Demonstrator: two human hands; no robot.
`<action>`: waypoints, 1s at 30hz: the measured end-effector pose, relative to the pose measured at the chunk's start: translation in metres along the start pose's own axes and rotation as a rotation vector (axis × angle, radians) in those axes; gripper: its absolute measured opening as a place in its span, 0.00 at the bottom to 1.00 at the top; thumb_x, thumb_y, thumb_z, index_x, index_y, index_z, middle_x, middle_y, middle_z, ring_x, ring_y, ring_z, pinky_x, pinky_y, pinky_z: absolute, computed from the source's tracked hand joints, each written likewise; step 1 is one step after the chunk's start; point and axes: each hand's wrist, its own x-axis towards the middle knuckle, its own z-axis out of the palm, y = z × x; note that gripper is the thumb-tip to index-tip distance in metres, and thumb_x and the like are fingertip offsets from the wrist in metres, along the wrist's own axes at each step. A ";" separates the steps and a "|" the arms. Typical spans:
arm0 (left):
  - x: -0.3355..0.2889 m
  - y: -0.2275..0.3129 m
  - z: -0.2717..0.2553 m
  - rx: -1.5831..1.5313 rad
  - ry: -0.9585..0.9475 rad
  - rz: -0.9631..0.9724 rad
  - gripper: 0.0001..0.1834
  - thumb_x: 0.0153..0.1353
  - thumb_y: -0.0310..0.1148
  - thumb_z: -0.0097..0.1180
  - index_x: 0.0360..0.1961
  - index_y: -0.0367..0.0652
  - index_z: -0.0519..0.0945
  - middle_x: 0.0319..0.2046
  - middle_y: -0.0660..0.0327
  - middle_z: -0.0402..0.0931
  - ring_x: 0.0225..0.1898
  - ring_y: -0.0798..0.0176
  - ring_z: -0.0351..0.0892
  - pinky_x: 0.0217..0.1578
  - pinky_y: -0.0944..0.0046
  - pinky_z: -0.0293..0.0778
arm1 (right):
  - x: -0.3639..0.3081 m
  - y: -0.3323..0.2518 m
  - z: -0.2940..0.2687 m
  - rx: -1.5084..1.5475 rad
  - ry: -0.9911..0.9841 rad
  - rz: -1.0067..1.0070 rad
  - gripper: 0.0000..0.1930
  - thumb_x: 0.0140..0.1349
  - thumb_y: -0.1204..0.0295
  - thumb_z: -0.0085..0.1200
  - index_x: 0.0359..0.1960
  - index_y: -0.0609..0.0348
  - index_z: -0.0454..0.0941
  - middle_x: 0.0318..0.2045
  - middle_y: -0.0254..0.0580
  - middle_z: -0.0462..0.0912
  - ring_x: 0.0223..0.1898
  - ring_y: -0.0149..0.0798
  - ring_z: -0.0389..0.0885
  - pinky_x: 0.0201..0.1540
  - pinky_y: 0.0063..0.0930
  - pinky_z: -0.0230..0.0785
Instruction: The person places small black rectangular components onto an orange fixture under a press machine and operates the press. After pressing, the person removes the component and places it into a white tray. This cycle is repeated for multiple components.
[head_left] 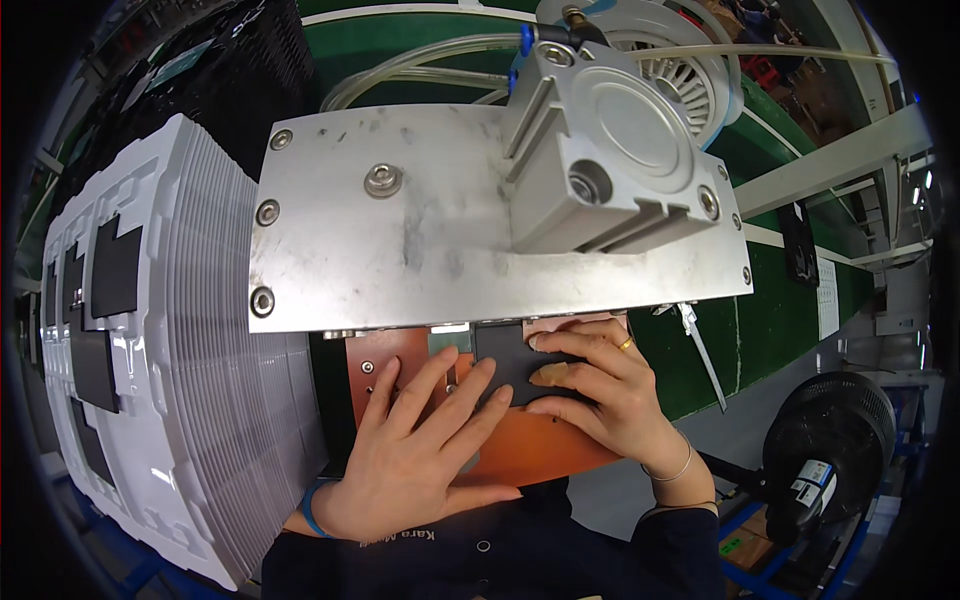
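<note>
Below the front edge of a silver metal plate (450,240), a flat dark grey piece (500,362) lies on an orange fixture plate (545,445). My left hand (415,450) is open, its fingers spread over the fixture's left side, with fingertips reaching the dark piece's left edge. My right hand (605,390) rests at the right end of that piece. Its fingers are apart and slightly bent, touching the top, and one finger wears a tan cover. The far edge of the dark piece is hidden beneath the metal plate.
A square metal cylinder block (620,140) with clear hoses (430,62) stands on the plate. At left is a tall stack of white trays (225,330) holding dark pieces (118,265). A metal caliper-like tool (703,350) lies right on the green table (690,390). A black fan (830,440) stands lower right.
</note>
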 end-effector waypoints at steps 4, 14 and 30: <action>-0.001 0.000 0.002 0.001 -0.019 -0.005 0.43 0.48 0.69 0.58 0.58 0.50 0.78 0.64 0.59 0.67 0.66 0.47 0.60 0.64 0.36 0.54 | 0.000 0.000 -0.001 0.008 -0.031 0.001 0.14 0.45 0.68 0.70 0.32 0.57 0.82 0.48 0.38 0.81 0.46 0.42 0.75 0.49 0.33 0.70; 0.000 0.000 0.000 -0.006 -0.040 -0.014 0.42 0.47 0.67 0.61 0.58 0.50 0.78 0.64 0.58 0.67 0.66 0.46 0.59 0.65 0.37 0.52 | 0.001 0.000 -0.002 0.026 -0.042 0.020 0.13 0.45 0.68 0.70 0.30 0.57 0.80 0.49 0.38 0.80 0.45 0.42 0.74 0.48 0.33 0.70; 0.000 -0.002 -0.002 -0.070 0.012 0.021 0.40 0.48 0.60 0.66 0.59 0.49 0.77 0.64 0.57 0.66 0.66 0.43 0.60 0.63 0.37 0.57 | 0.008 -0.010 -0.011 -0.015 -0.159 0.040 0.14 0.48 0.74 0.68 0.34 0.55 0.76 0.47 0.41 0.74 0.47 0.47 0.72 0.49 0.39 0.66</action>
